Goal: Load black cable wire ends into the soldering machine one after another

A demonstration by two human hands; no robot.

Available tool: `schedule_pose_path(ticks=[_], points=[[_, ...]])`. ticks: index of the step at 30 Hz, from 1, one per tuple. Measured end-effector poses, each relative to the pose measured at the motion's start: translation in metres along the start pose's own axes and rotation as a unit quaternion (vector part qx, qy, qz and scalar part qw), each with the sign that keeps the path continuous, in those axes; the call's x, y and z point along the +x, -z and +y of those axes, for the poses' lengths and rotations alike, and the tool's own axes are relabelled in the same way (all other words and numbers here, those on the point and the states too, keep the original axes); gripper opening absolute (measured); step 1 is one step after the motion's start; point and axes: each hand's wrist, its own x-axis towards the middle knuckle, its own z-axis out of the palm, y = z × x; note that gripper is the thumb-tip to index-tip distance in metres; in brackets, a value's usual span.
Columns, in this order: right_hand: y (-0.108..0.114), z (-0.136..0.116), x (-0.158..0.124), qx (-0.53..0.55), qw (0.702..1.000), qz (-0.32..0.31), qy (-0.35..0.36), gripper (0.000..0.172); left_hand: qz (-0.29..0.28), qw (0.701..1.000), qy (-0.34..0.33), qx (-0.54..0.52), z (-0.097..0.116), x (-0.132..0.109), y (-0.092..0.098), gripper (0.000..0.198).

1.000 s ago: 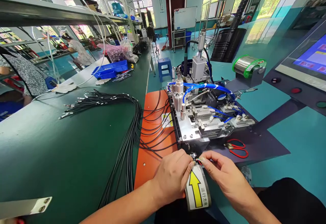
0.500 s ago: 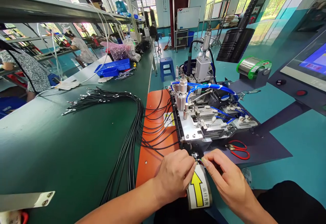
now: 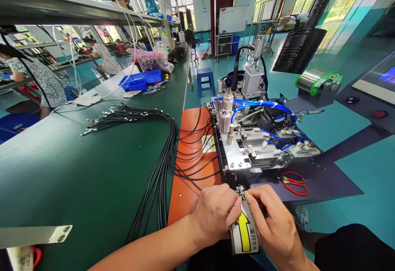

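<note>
My left hand (image 3: 217,210) is closed in a pinch at the front end of the machine (image 3: 247,139). My right hand (image 3: 274,217) pinches from the other side, thumb and forefinger together, the fingertips of both hands nearly meeting. Between them show fine coloured wires (image 3: 242,193) at a cable end, too small to make out fully. One black cable (image 3: 194,184) runs under my left hand, which hides its end. Just below the fingertips is a rounded metal piece with a yellow arrow label (image 3: 245,235). Several more black cables (image 3: 197,154) lie across the orange board (image 3: 182,205) to the machine's edge.
A thick bundle of black cables (image 3: 165,147) curves over the green table (image 3: 101,184). Red-handled cutters (image 3: 294,183) lie right of the machine, below a solder wire spool (image 3: 317,79). Blue trays (image 3: 140,79) stand farther back. Two people sit at the left.
The view has shifted slightly, so the surroundings sit a little farther right. Both hands stay pinched at the same spot, with only small finger movement.
</note>
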Motion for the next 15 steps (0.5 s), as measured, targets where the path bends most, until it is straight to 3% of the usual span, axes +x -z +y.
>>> schedule_pose_path(ticks=[7, 10, 15], points=[[0.005, -0.003, 0.007, -0.161, 0.979, -0.103, 0.070, 0.022, -0.013, 1.000, -0.016, 0.008, 0.000, 0.002, 0.003, 0.029], [0.016, -0.009, 0.020, -0.148, 0.978, -0.138, 0.057, 0.028, -0.020, 1.000, -0.018, -0.003, -0.001, 0.003, 0.004, 0.028], [0.041, -0.007, 0.031, -0.036, 0.995, -0.043, -0.081, 0.024, -0.043, 0.999, 0.000, -0.020, -0.002, 0.004, 0.003, 0.027]])
